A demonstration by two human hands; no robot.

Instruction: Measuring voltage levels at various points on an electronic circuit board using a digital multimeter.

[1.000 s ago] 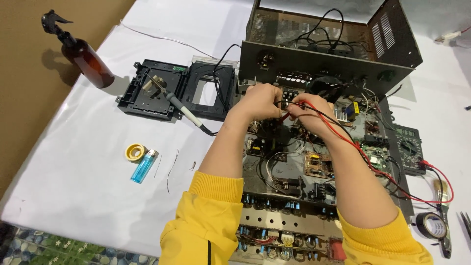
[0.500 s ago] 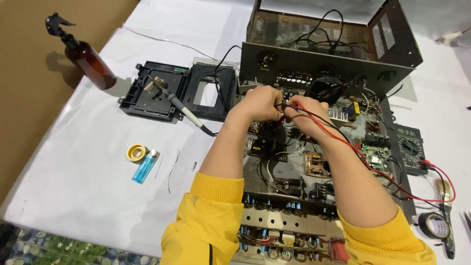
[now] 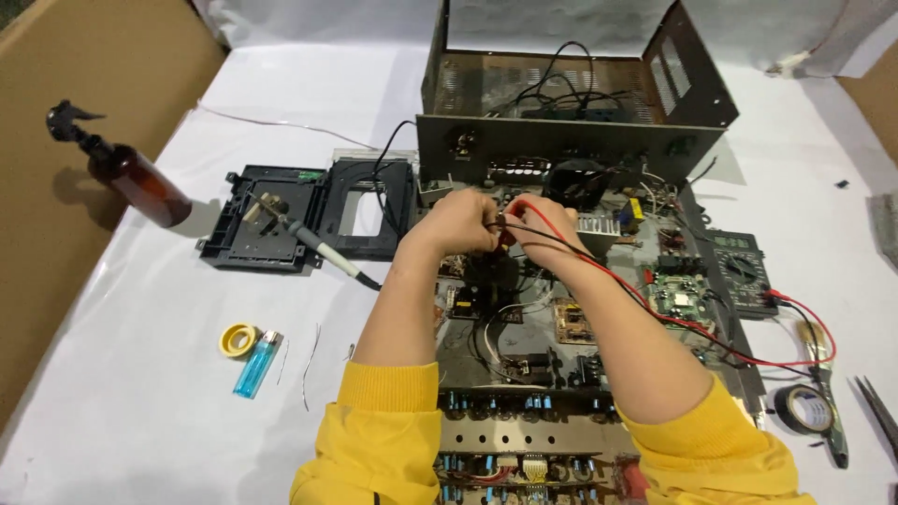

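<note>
Both hands meet over the open electronics chassis [image 3: 524, 393] full of circuit boards. My left hand [image 3: 460, 221] is closed around a test probe, its tip hidden between the fingers. Touching it, my right hand [image 3: 547, 223] pinches the red probe, and the red and black test leads [image 3: 655, 313] trail over my right forearm to the multimeter [image 3: 739, 271] on the right. Both sleeves are yellow.
An open metal case [image 3: 571, 103] stands behind the boards. A black plastic frame [image 3: 281, 224] with a soldering iron [image 3: 313, 245] lies at left, near a brown spray bottle [image 3: 126, 173]. Solder roll [image 3: 238, 339], blue lighter [image 3: 255, 365], black tape [image 3: 803, 408] and brush [image 3: 823, 393] lie about.
The hands have stayed together at the same spot on the boards with only slight finger shifts. The camera view has shifted a little.
</note>
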